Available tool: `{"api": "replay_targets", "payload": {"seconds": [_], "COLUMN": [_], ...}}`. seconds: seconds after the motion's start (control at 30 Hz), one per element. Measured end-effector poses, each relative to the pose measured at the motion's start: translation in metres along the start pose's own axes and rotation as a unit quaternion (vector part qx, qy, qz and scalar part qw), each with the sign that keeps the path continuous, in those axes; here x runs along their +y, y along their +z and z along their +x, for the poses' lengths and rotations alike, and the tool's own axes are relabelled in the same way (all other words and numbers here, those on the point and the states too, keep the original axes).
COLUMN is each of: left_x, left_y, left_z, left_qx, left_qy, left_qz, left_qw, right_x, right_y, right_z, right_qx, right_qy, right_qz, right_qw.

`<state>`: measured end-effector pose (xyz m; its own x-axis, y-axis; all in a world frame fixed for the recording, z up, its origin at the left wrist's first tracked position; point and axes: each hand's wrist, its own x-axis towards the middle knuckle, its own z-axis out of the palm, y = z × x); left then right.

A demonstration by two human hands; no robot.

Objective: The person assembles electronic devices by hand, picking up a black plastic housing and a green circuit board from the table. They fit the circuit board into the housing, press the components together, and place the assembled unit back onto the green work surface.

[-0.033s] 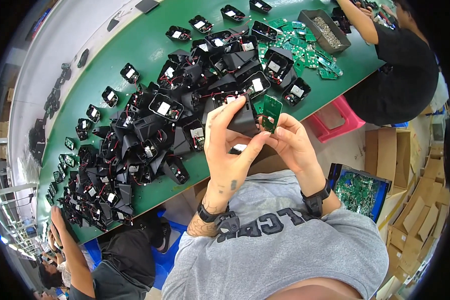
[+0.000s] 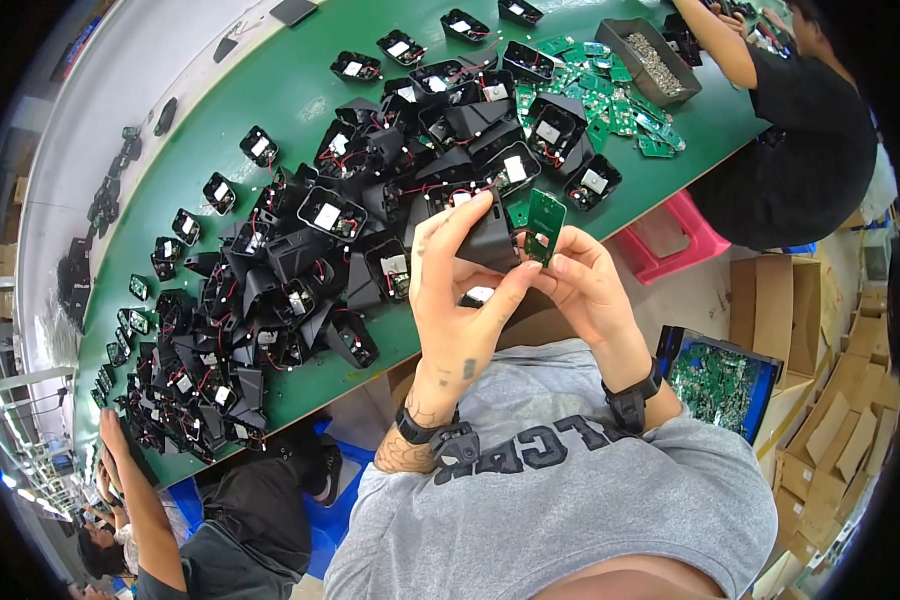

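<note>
My left hand is wrapped round a black plastic housing, its fingers over the top and its thumb reaching below toward my right fingertips. My right hand pinches the lower end of a small green circuit board, which stands upright close beside the housing. Its fingertips hide the board's lower edge, and whether a wire joins the two parts is too small to tell. Just beyond both hands lies a heap of similar black housings with red wires and white parts inside.
Loose green circuit boards and a grey bin of small metal parts lie at the back right of the green table. Co-workers sit at left and right, one with a hand at the table edge. A pink stool and cardboard boxes stand at right.
</note>
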<state>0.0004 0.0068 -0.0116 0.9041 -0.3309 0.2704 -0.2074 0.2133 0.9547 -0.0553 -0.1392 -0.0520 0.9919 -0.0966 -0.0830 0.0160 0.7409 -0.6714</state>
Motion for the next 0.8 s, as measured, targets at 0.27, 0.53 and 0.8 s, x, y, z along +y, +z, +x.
{"api": "replay_targets", "payload": {"seconds": [0.27,0.53,0.8], "left_x": [0.004,-0.001,0.004], "left_y": [0.0,-0.004,-0.001], "left_z": [-0.002,-0.006,-0.005], "left_qx": [-0.026,-0.013,-0.018], "left_qy": [-0.005,-0.033,0.057], "left_qz": [0.05,-0.001,0.07], "left_qw": [0.998,0.999,0.996], "right_x": [-0.001,-0.002,0.004], "right_y": [0.008,0.014,0.012], "right_z": [0.001,-0.003,-0.005], "right_qx": [0.051,0.042,0.034], "right_qy": [-0.085,-0.195,-0.154], "right_qz": [-0.122,-0.286,-0.191], "right_qw": [0.988,0.937,0.969]}}
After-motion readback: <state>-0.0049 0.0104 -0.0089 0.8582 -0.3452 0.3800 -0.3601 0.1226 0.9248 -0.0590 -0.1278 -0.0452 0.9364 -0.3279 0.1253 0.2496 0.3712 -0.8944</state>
